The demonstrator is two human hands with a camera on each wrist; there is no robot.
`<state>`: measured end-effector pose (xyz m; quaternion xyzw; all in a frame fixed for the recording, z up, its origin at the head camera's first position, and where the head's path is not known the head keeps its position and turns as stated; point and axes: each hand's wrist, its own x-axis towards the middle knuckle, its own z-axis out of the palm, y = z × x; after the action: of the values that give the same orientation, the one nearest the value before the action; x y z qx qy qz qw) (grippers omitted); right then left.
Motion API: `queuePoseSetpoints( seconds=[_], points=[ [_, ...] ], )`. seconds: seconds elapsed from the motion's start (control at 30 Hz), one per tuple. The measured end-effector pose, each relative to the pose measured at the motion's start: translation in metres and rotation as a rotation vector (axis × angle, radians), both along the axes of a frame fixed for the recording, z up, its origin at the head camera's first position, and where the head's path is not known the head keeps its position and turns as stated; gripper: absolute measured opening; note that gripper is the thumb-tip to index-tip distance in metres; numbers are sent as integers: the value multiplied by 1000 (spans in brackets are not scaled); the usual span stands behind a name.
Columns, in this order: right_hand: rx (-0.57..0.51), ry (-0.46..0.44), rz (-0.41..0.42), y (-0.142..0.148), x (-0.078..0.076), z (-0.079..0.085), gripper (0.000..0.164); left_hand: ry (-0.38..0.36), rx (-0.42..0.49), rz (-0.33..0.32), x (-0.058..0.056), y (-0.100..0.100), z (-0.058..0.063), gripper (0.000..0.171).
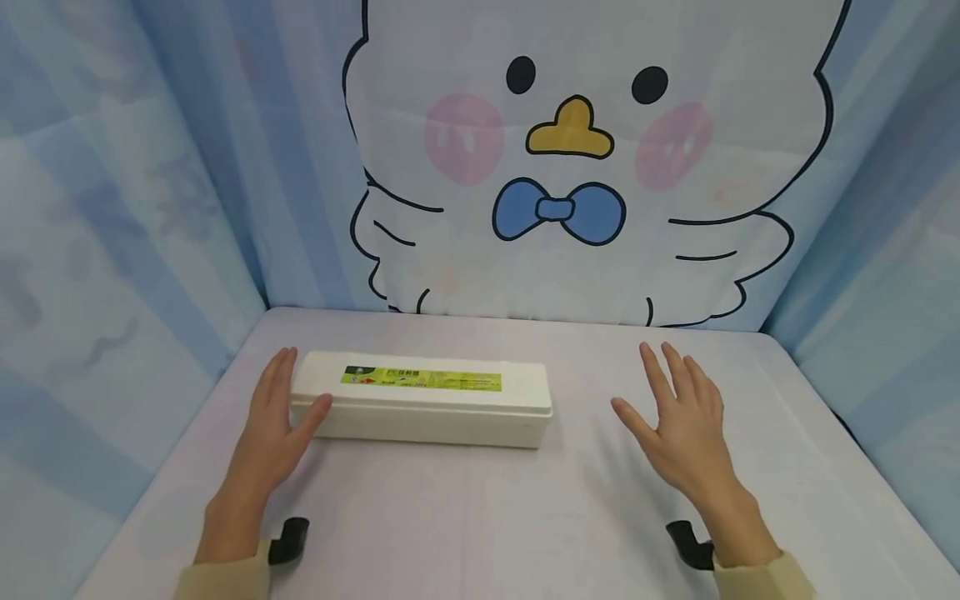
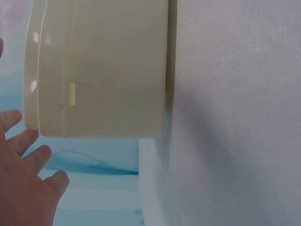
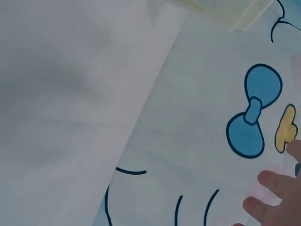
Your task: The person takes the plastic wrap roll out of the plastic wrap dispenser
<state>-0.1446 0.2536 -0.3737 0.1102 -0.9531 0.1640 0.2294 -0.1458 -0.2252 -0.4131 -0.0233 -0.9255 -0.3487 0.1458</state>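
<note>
Fingers apart, a left hand (image 1: 266,446) hovers by the nine o'clock end of a long, cream lidded box (image 1: 431,422), yellow-green label (image 1: 422,379) on top, before us at eleven on the table (image 1: 465,517); at three, a right hand (image 1: 682,429), fingers splayed.

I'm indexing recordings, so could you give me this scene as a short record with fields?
Main object: long, closed white box, yellow-green label on top
Box position: on the pale table, left of its middle
Left grip: at the box's left end, fingers extended; contact cannot be told
Right grip: right of the box and apart from it, fingers spread, holding nothing
Backdrop: cartoon figure with a blue bow tie
</note>
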Motion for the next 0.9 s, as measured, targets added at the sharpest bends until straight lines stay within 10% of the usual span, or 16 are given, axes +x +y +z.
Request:
queuePoseSetpoints(
  seconds=[0.9],
  points=[
    [35, -98, 148, -71, -41, 20, 87, -154, 390, 34, -9, -2, -11, 97]
  ],
)
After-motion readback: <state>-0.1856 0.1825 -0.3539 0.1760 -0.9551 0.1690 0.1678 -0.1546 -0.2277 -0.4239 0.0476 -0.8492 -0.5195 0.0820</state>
